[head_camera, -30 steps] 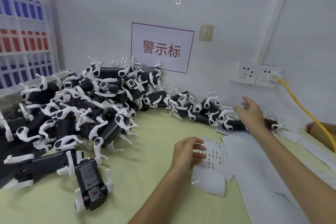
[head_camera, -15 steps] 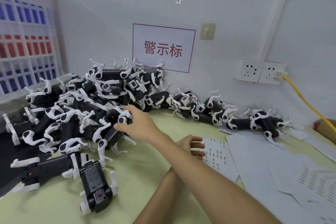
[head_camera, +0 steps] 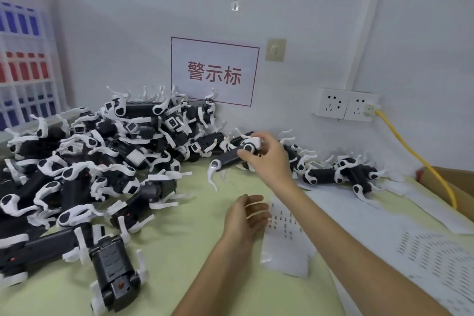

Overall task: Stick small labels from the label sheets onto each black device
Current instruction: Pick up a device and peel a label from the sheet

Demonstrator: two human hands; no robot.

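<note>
A big pile of black devices with white legs (head_camera: 102, 161) covers the left of the green table (head_camera: 179, 238). My right hand (head_camera: 266, 159) grips one black device (head_camera: 228, 159) by its end and holds it above the table in front of the wall. Its white leg hangs down. My left hand (head_camera: 246, 215) rests with loosely curled fingers at the left edge of a small label sheet (head_camera: 284, 226). Pale strips lie across its fingers. A short row of devices (head_camera: 323, 174) lies along the wall to the right.
Larger label sheets (head_camera: 423, 251) spread over the table's right side. A cardboard box (head_camera: 461, 185) stands at the far right, with a yellow cable (head_camera: 410, 151) running from the wall sockets (head_camera: 343, 108). One device (head_camera: 112, 272) lies apart at the front left.
My right hand went from the right-hand row to the pile on the left, took a device and now lifts it toward the middle. My left hand stayed by the label sheet.
</note>
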